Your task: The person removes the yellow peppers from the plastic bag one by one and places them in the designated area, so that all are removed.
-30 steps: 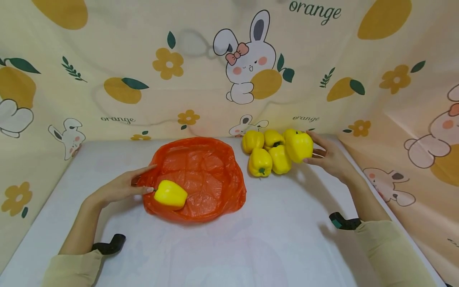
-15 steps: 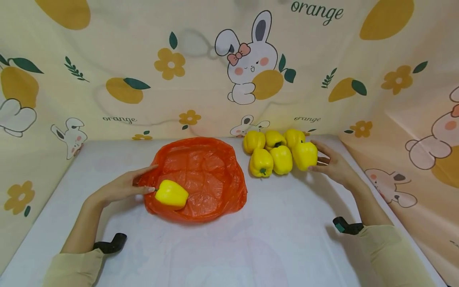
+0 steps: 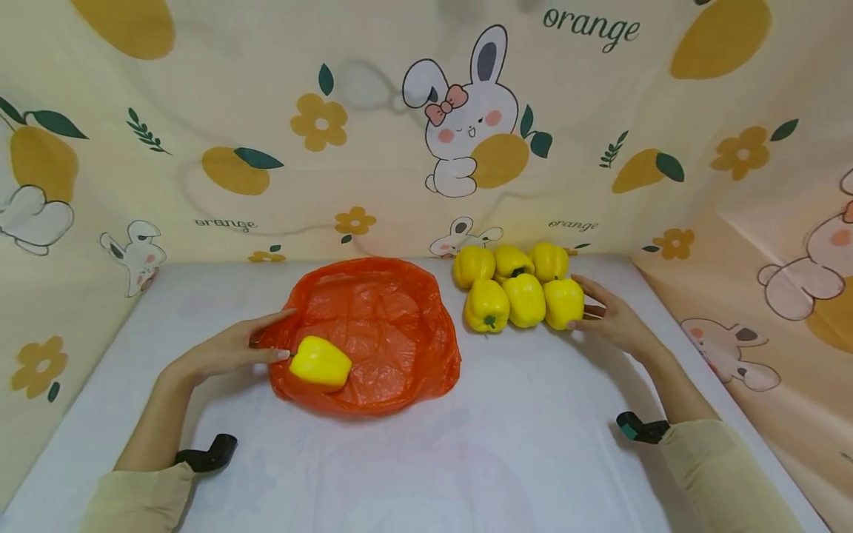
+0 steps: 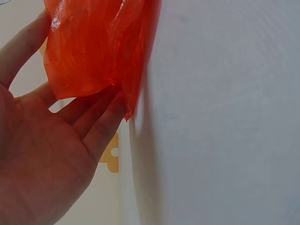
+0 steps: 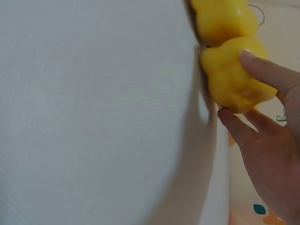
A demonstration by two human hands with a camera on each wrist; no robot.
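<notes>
At the left rim of the red plastic bag [image 3: 393,318] is my left hand [image 3: 229,348]. In the left wrist view, its fingers [image 4: 101,124] are spread and nearly straight against the bag. My left thumb lies beside the stem of a yellow bell pepper [image 3: 321,363] inside the bag. At the right, my right hand [image 3: 616,322] holds another yellow bell pepper [image 3: 563,303], which rests at the front right of a group of peppers [image 3: 524,301]. The right wrist view has the thumb on this pepper [image 5: 236,75] and fingers around its side.
Grouped peppers stand in two rows near the table's back edge, right of the bag. A patterned cloth [image 3: 373,148] hangs behind and beside the white table [image 3: 440,459]. Black wrist mounts [image 3: 212,453] are on both forearms.
My right hand has lowered its pepper forward and down from above the group to the table at the end of the front row. My left hand and the bag stay in place.
</notes>
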